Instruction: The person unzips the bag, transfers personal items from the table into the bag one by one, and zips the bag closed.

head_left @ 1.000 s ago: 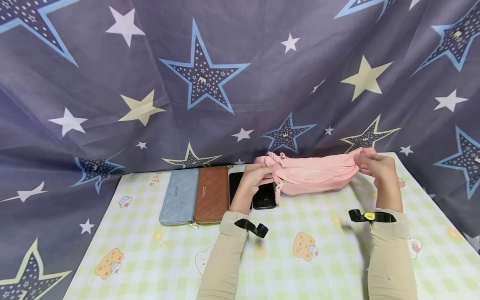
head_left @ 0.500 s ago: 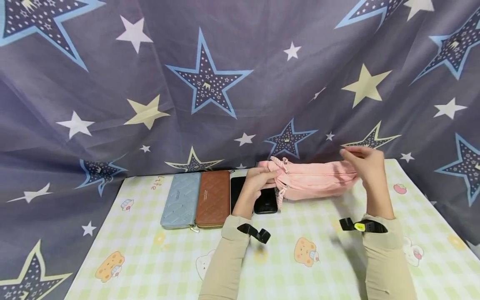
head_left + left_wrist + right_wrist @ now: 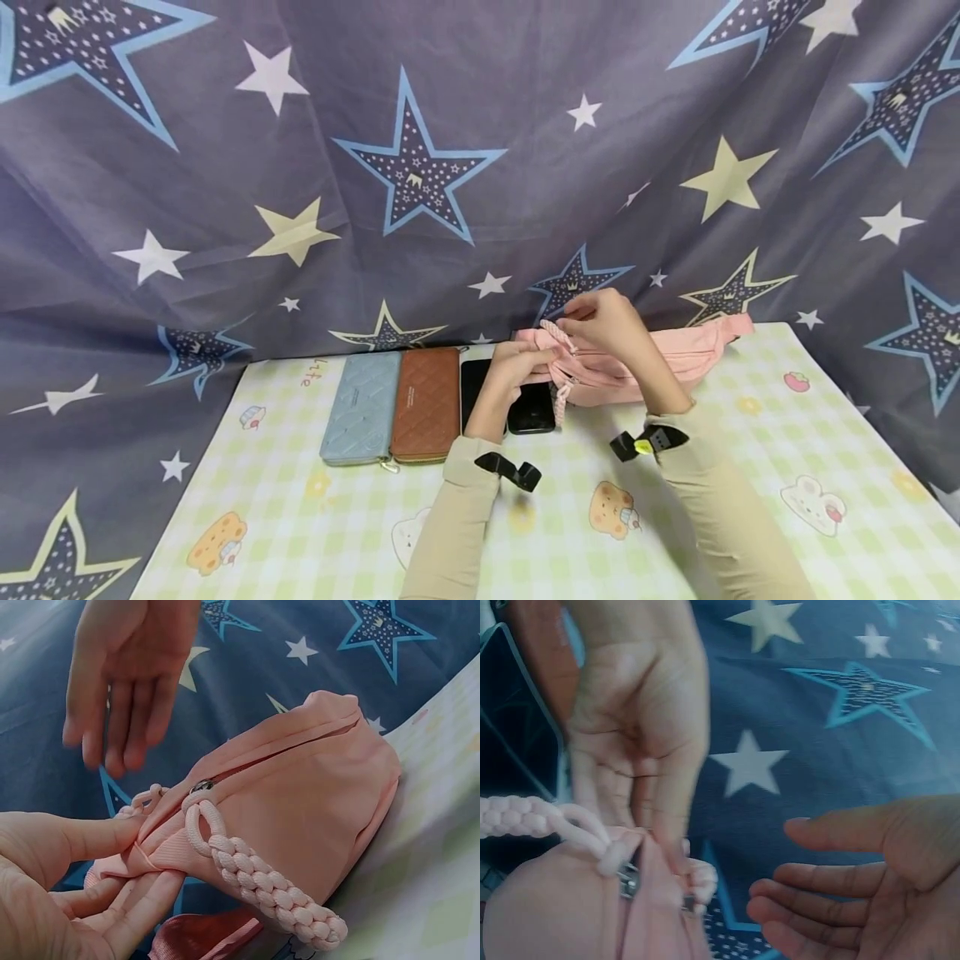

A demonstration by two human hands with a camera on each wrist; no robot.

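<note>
A pink zippered bag (image 3: pixel 693 350) lies at the back of the table, with two braided cord zipper pulls at its left end. My left hand (image 3: pixel 513 367) pinches the fabric at that end between thumb and fingers, beside the metal slider (image 3: pixel 201 786). One braided pull (image 3: pixel 277 892) hangs down the bag's side in the left wrist view. Over the bag's left part, my right hand (image 3: pixel 611 329) is near the other pull (image 3: pixel 557 335). Its fingers (image 3: pixel 817 881) are extended and apart from the bag in the right wrist view, holding nothing.
Left of the bag lie a black phone (image 3: pixel 531 410) and another dark phone (image 3: pixel 474 383), partly behind my left hand. A brown wallet (image 3: pixel 426 404) and a light blue wallet (image 3: pixel 362 408) are beside them. A star-patterned curtain (image 3: pixel 450 275) hangs along the table's back edge.
My right hand has let go of the bag's right end and moved left to the zipper pulls. My left hand keeps its pinch on the left end.
</note>
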